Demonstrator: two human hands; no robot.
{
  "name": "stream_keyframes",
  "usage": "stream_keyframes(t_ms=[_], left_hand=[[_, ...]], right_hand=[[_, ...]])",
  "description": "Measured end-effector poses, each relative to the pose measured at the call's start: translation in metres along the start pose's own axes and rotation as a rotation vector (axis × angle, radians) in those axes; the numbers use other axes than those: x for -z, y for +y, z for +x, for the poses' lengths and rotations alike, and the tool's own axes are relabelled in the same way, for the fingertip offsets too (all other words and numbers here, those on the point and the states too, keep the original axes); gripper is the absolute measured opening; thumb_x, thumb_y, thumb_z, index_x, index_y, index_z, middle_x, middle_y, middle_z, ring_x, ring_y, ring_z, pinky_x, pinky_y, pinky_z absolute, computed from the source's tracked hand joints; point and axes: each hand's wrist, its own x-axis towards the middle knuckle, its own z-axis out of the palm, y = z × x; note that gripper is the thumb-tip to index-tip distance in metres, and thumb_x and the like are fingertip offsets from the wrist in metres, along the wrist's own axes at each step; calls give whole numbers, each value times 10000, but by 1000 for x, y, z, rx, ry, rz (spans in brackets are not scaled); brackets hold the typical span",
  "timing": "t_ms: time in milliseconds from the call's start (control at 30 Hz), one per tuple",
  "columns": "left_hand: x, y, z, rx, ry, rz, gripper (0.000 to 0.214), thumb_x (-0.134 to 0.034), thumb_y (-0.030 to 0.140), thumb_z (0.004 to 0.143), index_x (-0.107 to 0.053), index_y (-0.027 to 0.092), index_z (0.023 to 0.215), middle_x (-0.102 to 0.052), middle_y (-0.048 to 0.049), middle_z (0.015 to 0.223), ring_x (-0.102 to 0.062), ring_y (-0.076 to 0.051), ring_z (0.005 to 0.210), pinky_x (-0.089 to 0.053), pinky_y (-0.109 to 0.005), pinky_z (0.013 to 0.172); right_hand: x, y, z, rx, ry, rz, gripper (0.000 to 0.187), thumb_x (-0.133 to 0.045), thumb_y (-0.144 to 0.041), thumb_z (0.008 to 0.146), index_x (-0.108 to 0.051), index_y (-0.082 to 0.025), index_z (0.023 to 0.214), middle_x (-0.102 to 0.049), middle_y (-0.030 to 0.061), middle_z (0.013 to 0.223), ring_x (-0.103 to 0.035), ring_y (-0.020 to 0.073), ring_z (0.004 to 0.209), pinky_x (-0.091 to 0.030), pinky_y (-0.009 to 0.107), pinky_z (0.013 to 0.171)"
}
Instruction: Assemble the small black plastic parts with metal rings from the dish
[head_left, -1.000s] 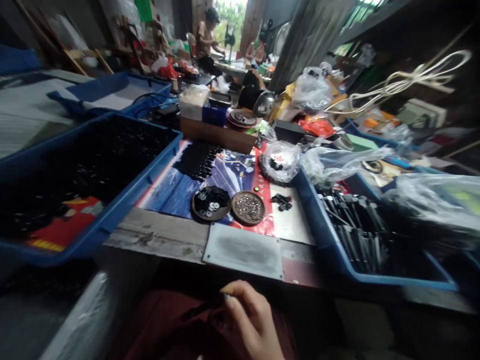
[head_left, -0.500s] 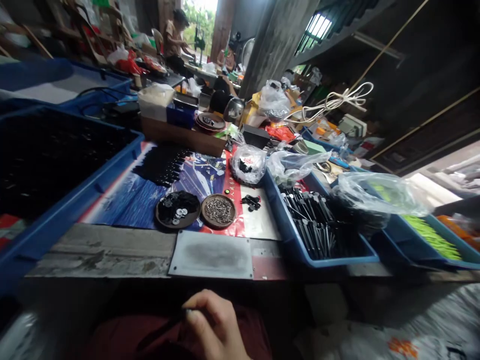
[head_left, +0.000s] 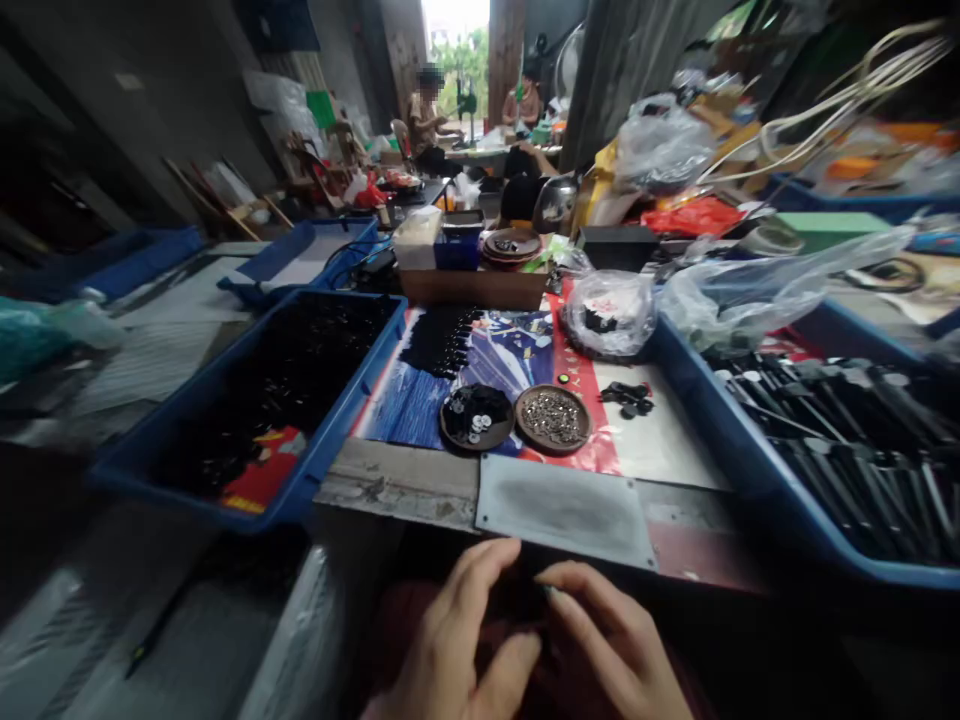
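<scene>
Left hand (head_left: 469, 645) is held with thumb and fingers parted, right hand (head_left: 611, 635) curled, its grip indiscernible, both before the pale grey rectangular plate (head_left: 566, 510).

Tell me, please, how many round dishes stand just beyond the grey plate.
2: the left dish, holding black pieces and pale discs; and the right dish beside it, holding small shiny pieces. None seems hidden there.

Pinched: a small bluish piece (head_left: 550, 591)

From my remote seat I see it only as a speck between thumb and forefinger of the right hand (head_left: 619, 640). Shadow hides its full shape, and I can't tell its tilt.
</scene>
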Motion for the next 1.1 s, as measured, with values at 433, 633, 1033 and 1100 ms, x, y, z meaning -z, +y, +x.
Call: stream_keyframes(t_ms=[433, 633, 1033, 1100], left_hand=[[-19, -20, 20, 289, -270, -328, 302, -602, 400, 889, -626, 121, 1002, -648, -18, 708, -561, -91, 543, -459, -208, 534], [-17, -26, 20, 355, -286, -440, 331, -634, 467, 852, -583, 140, 855, -653, -19, 678, -532, -67, 475, -415, -171, 460], [-26, -29, 15, 468, -369, -797, 344, -707, 440, 781, -551, 142, 855, -719, -76, 684, -585, -98, 415, -423, -165, 407], [-27, -29, 14, 450, -349, -827, 325, -697, 427, 794, -546, 144, 845, -716, -76, 659, -554, -85, 383, -376, -150, 381]], right_hand=[[-7, 15, -17, -348, -60, 411, 256, -676, -420, 891, -660, -164, 892, -614, 22, 694, -561, 148, 616, -473, 259, 561], [-13, 31, -13, -391, 27, 712, 306, -785, -349, 801, -633, -240, 1043, -580, -42, 682, -567, 118, 536, -458, 244, 522], [-18, 32, -11, -300, -217, 834, 117, -696, -329, 895, -675, -219, 929, -536, -55, 538, -486, 81, 399, -460, 220, 446], [-20, 26, -10, -291, -179, 766, 129, -731, -320, 868, -679, -213, 919, -593, -31, 608, -477, 60, 427, -429, 185, 452]])
